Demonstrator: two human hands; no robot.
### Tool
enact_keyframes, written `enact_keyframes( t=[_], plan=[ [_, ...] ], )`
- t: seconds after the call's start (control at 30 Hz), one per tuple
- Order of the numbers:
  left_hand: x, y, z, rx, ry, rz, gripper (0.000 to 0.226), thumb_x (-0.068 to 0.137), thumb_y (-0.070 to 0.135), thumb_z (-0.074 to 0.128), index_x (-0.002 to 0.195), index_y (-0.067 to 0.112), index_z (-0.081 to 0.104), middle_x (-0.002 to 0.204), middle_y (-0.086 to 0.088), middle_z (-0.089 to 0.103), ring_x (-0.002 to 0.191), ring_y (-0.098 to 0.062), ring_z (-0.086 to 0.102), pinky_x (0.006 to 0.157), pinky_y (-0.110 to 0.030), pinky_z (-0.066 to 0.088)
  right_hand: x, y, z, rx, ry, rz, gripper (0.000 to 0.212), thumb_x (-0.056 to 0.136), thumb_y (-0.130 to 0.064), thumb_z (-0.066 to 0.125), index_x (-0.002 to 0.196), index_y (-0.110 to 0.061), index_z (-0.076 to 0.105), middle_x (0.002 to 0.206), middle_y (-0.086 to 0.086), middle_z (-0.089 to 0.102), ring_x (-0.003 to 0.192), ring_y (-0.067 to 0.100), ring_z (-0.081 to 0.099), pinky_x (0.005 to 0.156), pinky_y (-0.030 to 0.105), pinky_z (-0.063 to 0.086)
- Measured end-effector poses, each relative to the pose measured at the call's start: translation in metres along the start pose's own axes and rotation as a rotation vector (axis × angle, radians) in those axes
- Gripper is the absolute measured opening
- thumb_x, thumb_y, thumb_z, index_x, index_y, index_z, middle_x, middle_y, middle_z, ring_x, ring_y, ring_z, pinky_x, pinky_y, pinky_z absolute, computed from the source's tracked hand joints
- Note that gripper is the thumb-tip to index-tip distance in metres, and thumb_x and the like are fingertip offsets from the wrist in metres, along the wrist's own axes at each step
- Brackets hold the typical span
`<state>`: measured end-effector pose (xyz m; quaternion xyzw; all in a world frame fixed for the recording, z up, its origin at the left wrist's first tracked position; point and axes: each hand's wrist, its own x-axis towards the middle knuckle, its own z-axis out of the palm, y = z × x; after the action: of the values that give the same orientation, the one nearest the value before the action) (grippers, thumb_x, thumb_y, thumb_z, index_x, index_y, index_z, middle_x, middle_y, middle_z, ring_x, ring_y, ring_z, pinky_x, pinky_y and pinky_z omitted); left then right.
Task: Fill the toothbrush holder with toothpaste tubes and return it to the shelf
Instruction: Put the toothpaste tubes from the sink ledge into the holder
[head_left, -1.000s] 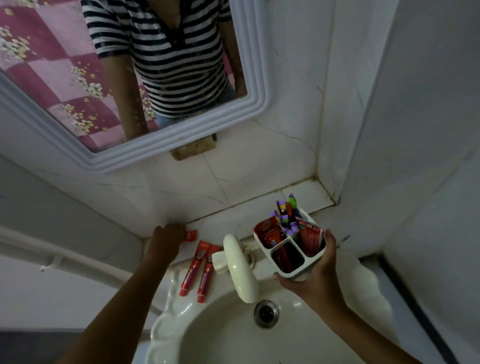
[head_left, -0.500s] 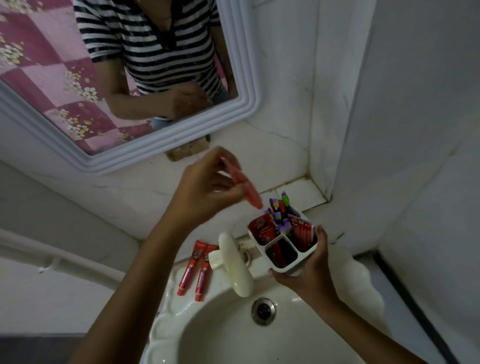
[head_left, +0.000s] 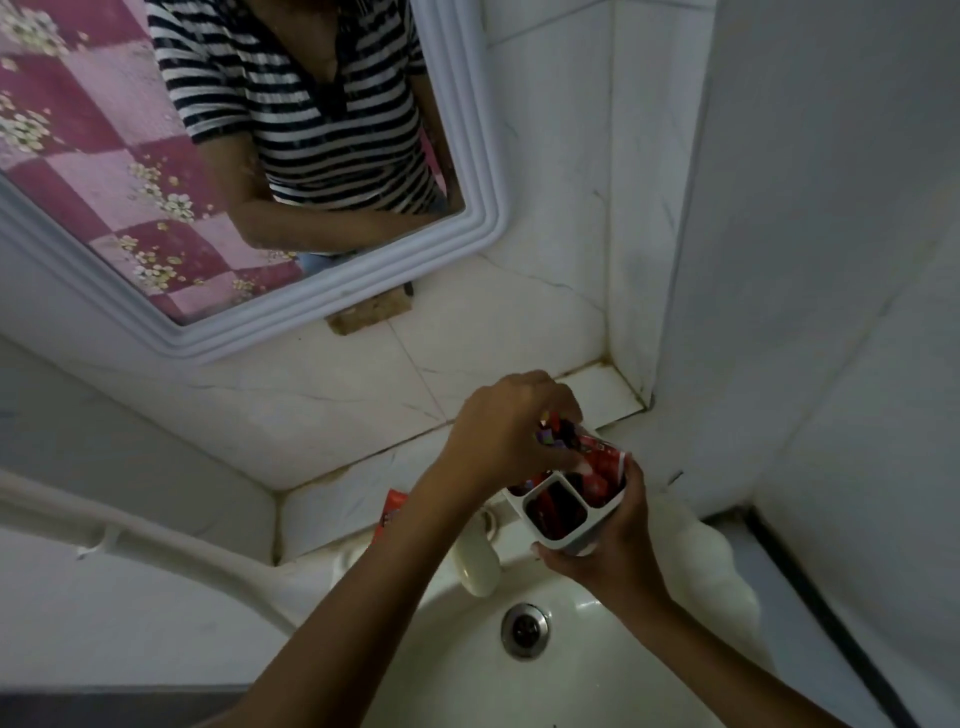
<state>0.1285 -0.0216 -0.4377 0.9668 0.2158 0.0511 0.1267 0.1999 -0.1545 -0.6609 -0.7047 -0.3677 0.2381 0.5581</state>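
Observation:
The white toothbrush holder (head_left: 570, 543) has three compartments with red toothpaste tubes and purple-green brushes standing in them. My right hand (head_left: 615, 551) grips it from below and from the right, holding it over the sink's back rim. My left hand (head_left: 501, 431) is on top of the holder's far compartment, fingers curled around a red toothpaste tube (head_left: 557, 422) that is mostly hidden among the contents. More red tubes (head_left: 393, 512) lie on the sink edge, partly covered by my left forearm.
A tiled ledge (head_left: 332, 493) runs behind the sink into the right corner (head_left: 608, 395). A cream tap (head_left: 475, 564) stands under my left wrist, with the drain (head_left: 524, 630) below it. A white-framed mirror (head_left: 291, 332) hangs above.
My left hand picked a red tube off the ledge, lifted it, and has come down onto the holder's far compartment. My right hand kept hold of the holder.

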Motion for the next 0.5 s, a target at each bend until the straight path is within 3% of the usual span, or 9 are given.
enact_keyframes(
  t=[0.13, 0.23, 0.3, 0.43, 0.5],
  plan=[
    [-0.013, -0.041, -0.016, -0.112, 0.204, -0.138, 0.03, 0.079, 0.051, 0.069, 0.103, 0.034, 0.065, 0.105, 0.016, 0.066, 0.081, -0.008, 0.061, 0.067, -0.027, 0.05, 0.004, 0.001, -0.008, 0.004, 0.011, 0.005, 0.15, 0.047, -0.049, 0.104, 0.164, -0.017, 0.016, 0.159, 0.009, 0.042, 0.146, 0.026, 0.052, 0.106, 0.051, 0.06],
    [-0.036, -0.096, 0.0, -0.111, 0.261, -0.401, 0.023, 0.08, 0.042, 0.072, 0.1, 0.032, 0.067, 0.099, 0.014, 0.069, 0.078, -0.011, 0.066, 0.066, -0.025, 0.048, 0.004, 0.003, -0.017, 0.011, 0.04, -0.001, 0.151, 0.047, -0.051, 0.102, 0.164, -0.013, 0.015, 0.159, 0.013, 0.042, 0.146, 0.028, 0.053, 0.11, 0.052, 0.058],
    [-0.059, -0.129, 0.025, -0.05, 0.163, -0.589, 0.023, 0.077, 0.036, 0.075, 0.098, 0.029, 0.068, 0.097, 0.009, 0.071, 0.086, -0.015, 0.067, 0.069, -0.024, 0.045, 0.003, 0.006, -0.021, 0.005, 0.057, -0.016, 0.15, 0.048, -0.052, 0.101, 0.163, -0.009, 0.015, 0.159, 0.016, 0.042, 0.146, 0.028, 0.054, 0.112, 0.051, 0.056],
    [-0.103, -0.164, 0.074, 0.0, -0.239, -0.815, 0.025, 0.079, 0.038, 0.071, 0.1, 0.025, 0.067, 0.107, 0.001, 0.07, 0.104, -0.02, 0.063, 0.085, -0.031, 0.052, -0.002, 0.011, -0.02, -0.017, 0.046, -0.02, 0.151, 0.049, -0.056, 0.101, 0.164, -0.007, 0.014, 0.161, 0.017, 0.041, 0.147, 0.031, 0.052, 0.113, 0.052, 0.055],
    [-0.128, -0.178, 0.087, 0.009, -0.286, -0.905, 0.022, 0.082, 0.037, 0.064, 0.102, 0.026, 0.065, 0.11, 0.001, 0.068, 0.104, -0.019, 0.06, 0.086, -0.033, 0.053, -0.002, 0.004, -0.003, -0.017, -0.005, -0.047, 0.151, 0.051, -0.059, 0.099, 0.164, -0.009, 0.013, 0.161, 0.017, 0.041, 0.147, 0.032, 0.052, 0.114, 0.046, 0.054]
  ],
)
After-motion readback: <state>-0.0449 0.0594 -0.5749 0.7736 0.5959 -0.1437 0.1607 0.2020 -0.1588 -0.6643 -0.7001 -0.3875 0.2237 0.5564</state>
